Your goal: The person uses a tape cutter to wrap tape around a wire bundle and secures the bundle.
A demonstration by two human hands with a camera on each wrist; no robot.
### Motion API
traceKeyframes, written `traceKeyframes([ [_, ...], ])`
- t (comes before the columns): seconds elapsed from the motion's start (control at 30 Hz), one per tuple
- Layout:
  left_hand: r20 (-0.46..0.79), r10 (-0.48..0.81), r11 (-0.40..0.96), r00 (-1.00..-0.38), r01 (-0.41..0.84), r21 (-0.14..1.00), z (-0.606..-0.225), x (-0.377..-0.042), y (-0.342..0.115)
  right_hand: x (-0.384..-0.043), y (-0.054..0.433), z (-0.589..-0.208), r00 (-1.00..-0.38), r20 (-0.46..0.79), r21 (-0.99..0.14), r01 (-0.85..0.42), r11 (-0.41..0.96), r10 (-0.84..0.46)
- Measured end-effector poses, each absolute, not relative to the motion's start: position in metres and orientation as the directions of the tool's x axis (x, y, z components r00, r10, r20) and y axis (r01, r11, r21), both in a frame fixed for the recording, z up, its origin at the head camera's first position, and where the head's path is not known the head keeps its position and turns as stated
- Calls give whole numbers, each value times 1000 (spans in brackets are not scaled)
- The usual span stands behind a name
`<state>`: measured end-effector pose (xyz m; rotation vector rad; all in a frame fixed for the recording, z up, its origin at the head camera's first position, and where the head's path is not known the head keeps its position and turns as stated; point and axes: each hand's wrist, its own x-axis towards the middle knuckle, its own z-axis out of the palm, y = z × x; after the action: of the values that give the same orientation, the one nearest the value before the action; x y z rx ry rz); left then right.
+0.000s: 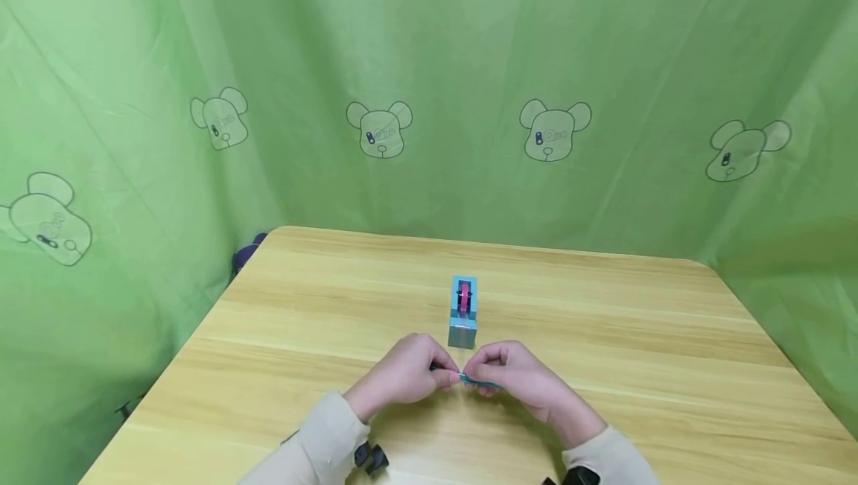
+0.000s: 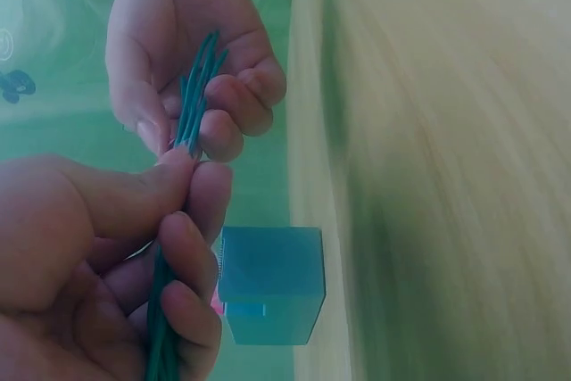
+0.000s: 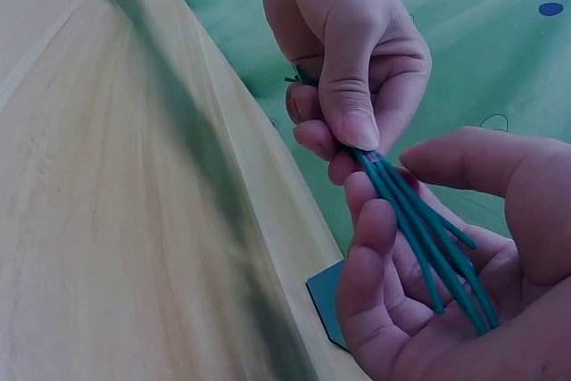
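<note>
A bundle of thin teal-green strands (image 3: pixel 428 238), perhaps wires, runs between the two hands. My left hand (image 1: pixel 418 369) pinches it near its middle between thumb and index finger, its other fingers curled round the rest. A pale, shiny band shows on the bundle at the pinch in the left wrist view. On the other side my right hand (image 1: pixel 516 377) has its fingers curled about the loose ends, which fan out over the palm; thumb and fingertips are close to the band. Just beyond the hands stands a blue tape dispenser (image 1: pixel 462 334) with a pink roll core (image 1: pixel 464 297).
The hands are above a wooden table (image 1: pixel 322 291) near its front part. A green curtain (image 1: pixel 456 38) with bear-head prints hangs behind and at both sides. A dark purple object (image 1: pixel 246 254) shows past the table's far left corner.
</note>
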<state>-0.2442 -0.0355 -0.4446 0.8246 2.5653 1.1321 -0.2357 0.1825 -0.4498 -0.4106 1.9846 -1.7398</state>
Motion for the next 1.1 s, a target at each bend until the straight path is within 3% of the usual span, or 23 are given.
traceKeyframes([
  [0.53, 50, 551, 546, -833, 405, 733, -444, -243, -34, -235, 183, -450, -812, -171, -983, 101, 154, -558],
  [1.1, 2, 576, 549, -818, 388, 741, -442, -245, -39, -237, 180, -455, -853, -54, -989, -24, 143, -518],
])
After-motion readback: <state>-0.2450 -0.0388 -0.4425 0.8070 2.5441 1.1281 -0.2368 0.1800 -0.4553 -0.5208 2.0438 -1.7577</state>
